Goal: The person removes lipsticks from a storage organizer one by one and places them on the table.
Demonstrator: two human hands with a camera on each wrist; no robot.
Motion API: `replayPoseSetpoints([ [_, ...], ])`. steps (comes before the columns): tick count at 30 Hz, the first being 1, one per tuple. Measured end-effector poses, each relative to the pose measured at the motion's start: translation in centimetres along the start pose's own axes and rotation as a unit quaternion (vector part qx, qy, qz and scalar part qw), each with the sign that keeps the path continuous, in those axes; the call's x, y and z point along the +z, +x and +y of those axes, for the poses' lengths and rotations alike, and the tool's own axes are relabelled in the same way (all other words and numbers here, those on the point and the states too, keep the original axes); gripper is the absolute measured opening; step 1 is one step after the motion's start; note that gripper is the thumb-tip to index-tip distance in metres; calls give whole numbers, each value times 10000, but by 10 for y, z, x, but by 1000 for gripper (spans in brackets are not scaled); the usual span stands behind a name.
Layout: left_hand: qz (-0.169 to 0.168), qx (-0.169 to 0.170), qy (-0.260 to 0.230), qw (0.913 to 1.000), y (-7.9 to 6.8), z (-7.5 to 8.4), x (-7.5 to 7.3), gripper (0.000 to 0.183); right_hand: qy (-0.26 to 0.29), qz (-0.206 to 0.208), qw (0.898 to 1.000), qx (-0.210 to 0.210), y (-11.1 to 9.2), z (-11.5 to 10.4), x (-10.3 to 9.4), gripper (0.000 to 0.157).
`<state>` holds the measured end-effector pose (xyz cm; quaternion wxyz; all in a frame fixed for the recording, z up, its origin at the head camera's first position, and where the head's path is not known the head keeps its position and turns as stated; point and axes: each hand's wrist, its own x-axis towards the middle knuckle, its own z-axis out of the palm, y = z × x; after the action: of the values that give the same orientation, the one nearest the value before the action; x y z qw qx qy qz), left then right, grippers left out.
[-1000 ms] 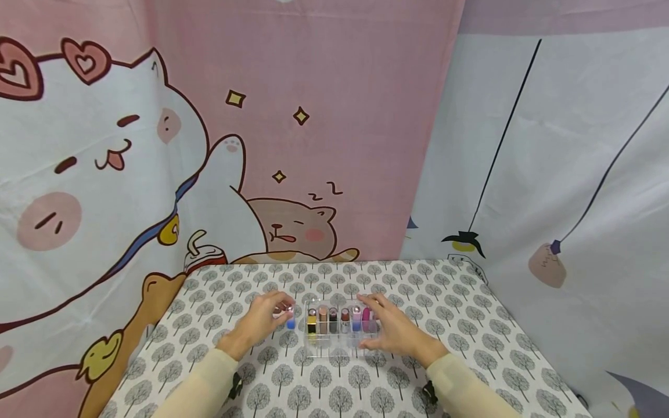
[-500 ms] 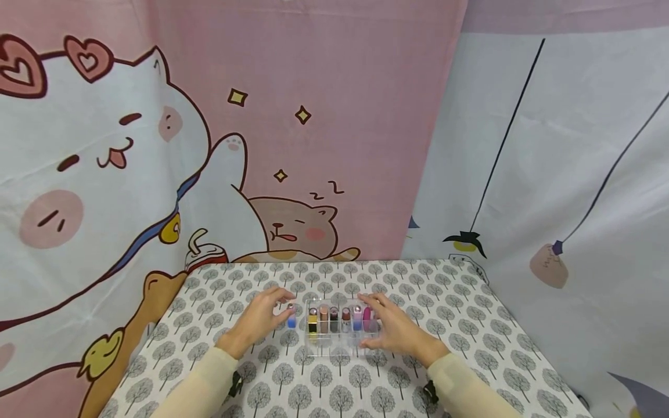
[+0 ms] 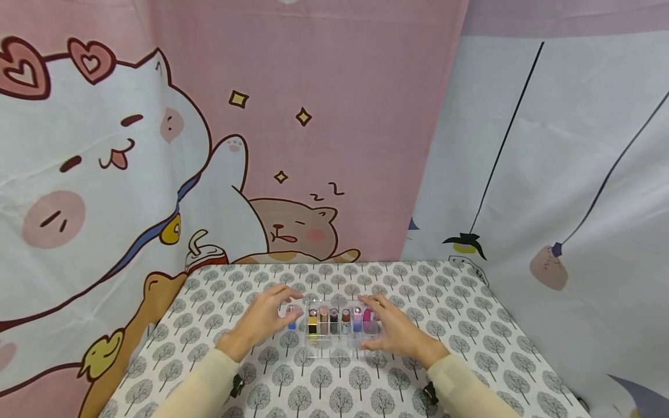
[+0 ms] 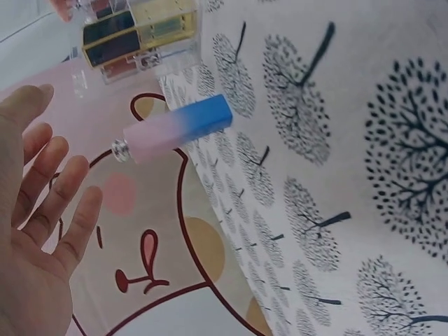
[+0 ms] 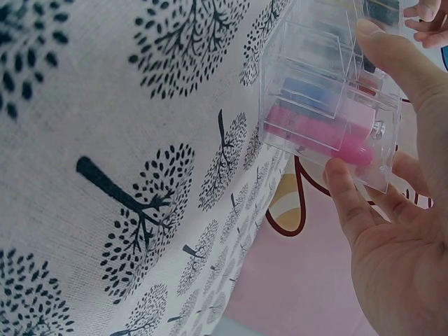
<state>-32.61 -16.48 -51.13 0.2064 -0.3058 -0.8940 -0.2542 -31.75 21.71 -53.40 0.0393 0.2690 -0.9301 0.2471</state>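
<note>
A clear organizer (image 3: 334, 352) with several lipsticks in its slots sits on the cloth. My right hand (image 3: 395, 331) holds its right end, thumb at the front and fingers toward the back. Inside that end, the right wrist view shows a magenta tube (image 5: 315, 134) beside a pink-and-blue one. To the organizer's left, a pink-to-blue lipstick (image 4: 178, 128) with a clear knob stands upright on the cloth. My left hand (image 3: 261, 317) is beside this lipstick, fingers spread and relaxed, holding nothing. In the head view its thumb overlaps the lipstick; the left wrist view shows a gap between them.
A white cloth with grey trees (image 3: 340, 400) covers the table. Behind it hangs a pink curtain (image 3: 360, 133) with cartoon animals, and a pale curtain (image 3: 522, 174) hangs on the right. A gold-and-black lipstick (image 3: 312, 323) fills the organizer's leftmost slot.
My left fingers have spread away from the lipstick's top, and that hand has shifted slightly right, so its thumb now overlaps the lipstick. The right hand and organizer stay put.
</note>
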Motion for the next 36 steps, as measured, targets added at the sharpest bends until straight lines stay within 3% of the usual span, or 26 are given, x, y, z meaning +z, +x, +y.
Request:
replayPoseSetpoints([
  [8, -219, 469, 44, 9986, 1, 12, 2, 40, 60, 14, 10000, 23, -2, 1, 2, 121],
  [15, -486, 680, 460, 9954, 2, 16, 8, 39, 107, -12, 9999, 35, -3, 1, 2, 120],
  [23, -726, 661, 476, 9940, 2, 18, 14, 36, 92, 35, 10000, -9, -2, 1, 1, 120],
  [29, -887, 442, 607, 9932, 1, 20, 18, 37, 124, 26, 9999, -5, -1, 1, 1, 121],
  [36, -935, 412, 613, 9929, 5, 22, 21, 40, 76, 43, 10000, 18, -1, 1, 1, 120],
])
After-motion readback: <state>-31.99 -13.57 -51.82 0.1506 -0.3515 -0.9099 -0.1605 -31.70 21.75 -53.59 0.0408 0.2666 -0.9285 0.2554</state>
